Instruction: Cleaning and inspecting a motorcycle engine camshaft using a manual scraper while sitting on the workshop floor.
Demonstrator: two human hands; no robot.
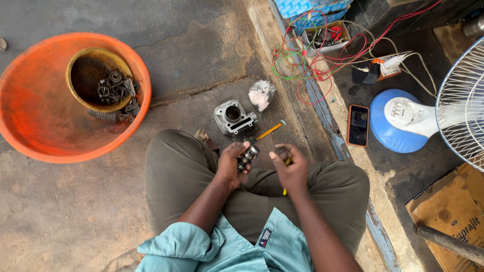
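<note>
Small dark metal part (248,156) sits mid-frame above the lap, left hand (231,165) wrapped around it. Right hand (291,168) is closed on a yellow-handled tool (286,176) beside it. Looks mid-fitting; lining them up seems next. Engine cylinder (233,117) rests on the floor just above.

Orange basin (30,126) on concrete floor, holds yellow bowl (80,65) with dark metal parts (117,90). Grey engine cylinder (233,117) beside crumpled plastic bag (261,94). Phone (358,125) near blue-based fan (403,121). Tangled red-green wires (302,65).
</note>
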